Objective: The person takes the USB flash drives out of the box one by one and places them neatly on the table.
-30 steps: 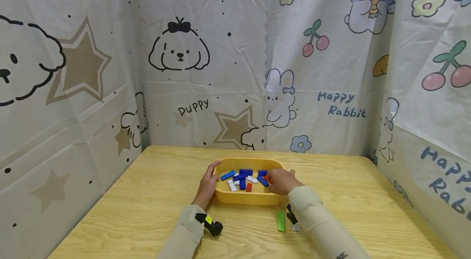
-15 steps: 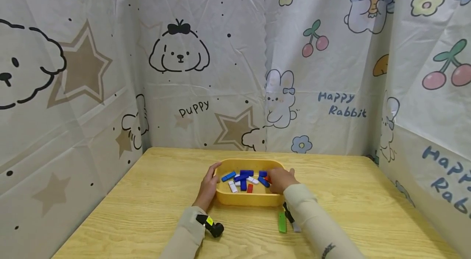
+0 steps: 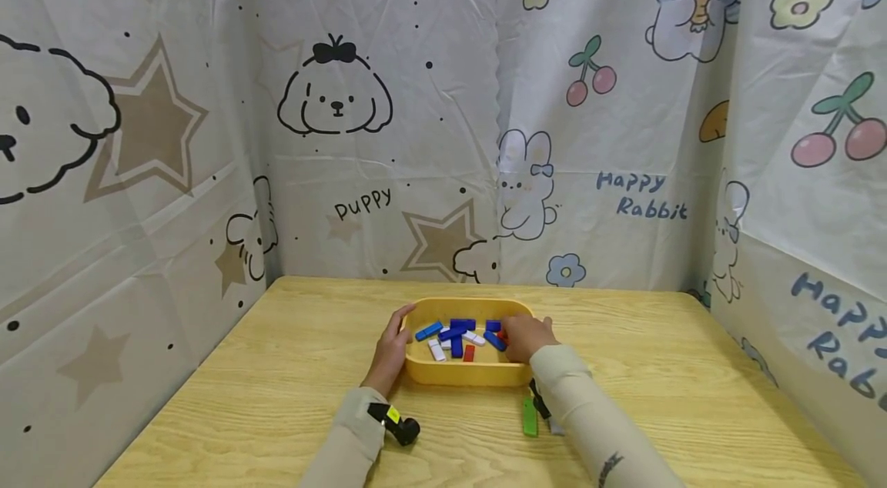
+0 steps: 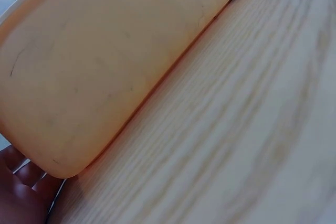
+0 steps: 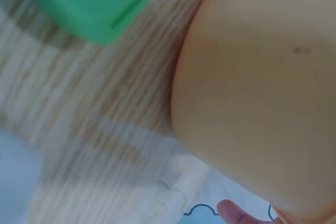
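A yellow plastic tub (image 3: 467,374) stands on the table, holding several small oblong pieces. My left hand (image 3: 390,353) grips the tub's left end, with its thumb at the rim; in the left wrist view its fingers (image 4: 21,174) lie against the end wall. My right hand (image 3: 528,338) reaches over the right rim into the tub. Its fingertips are hidden, so what they hold is unclear. A red piece (image 3: 503,334) shows right at these fingers, beside a blue piece (image 3: 495,340). Other blue pieces (image 3: 453,333), white pieces (image 3: 436,350) and a red piece (image 3: 469,353) lie in the tub.
A green oblong piece (image 3: 530,416) lies on the wooden table (image 3: 312,365) in front of the tub. Next to it a pale grey piece (image 3: 557,427) is partly covered by the right sleeve. Printed curtains (image 3: 388,126) hang at the back and sides.
My right wrist and forearm have shifted slightly left, while the hand stays inside the tub. The left hand and the pieces look the same.
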`<action>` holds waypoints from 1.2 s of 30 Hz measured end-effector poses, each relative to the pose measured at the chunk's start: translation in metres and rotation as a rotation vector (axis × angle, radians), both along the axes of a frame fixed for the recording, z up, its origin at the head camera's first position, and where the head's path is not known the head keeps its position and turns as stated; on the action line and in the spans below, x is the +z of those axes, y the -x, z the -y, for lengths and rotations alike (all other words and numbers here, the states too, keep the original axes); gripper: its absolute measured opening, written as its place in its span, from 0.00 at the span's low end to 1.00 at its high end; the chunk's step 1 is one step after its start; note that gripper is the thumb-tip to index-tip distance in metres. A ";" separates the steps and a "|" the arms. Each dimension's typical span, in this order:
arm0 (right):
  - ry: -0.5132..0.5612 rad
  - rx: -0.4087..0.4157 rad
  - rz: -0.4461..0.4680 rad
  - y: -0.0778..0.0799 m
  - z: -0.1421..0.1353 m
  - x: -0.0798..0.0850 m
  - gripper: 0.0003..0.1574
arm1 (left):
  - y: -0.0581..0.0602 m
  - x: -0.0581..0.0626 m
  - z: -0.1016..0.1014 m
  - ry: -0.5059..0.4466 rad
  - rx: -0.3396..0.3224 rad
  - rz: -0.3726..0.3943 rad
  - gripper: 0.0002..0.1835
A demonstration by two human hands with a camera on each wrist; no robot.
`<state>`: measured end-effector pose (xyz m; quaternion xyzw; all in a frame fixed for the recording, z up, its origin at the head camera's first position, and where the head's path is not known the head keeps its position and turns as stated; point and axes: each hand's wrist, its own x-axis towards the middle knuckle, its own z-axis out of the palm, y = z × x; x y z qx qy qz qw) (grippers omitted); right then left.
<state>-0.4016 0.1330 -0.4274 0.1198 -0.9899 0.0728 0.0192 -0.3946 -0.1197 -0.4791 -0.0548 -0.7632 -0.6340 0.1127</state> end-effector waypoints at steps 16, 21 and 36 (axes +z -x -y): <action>0.016 0.006 -0.015 -0.003 0.001 0.002 0.12 | -0.001 -0.001 0.000 -0.015 0.000 0.005 0.30; 0.043 0.007 -0.003 -0.003 0.001 0.003 0.12 | -0.001 -0.001 0.001 -0.015 -0.008 -0.014 0.30; 0.193 0.073 -0.002 -0.002 -0.008 0.007 0.14 | -0.003 0.002 0.001 0.006 0.014 -0.009 0.29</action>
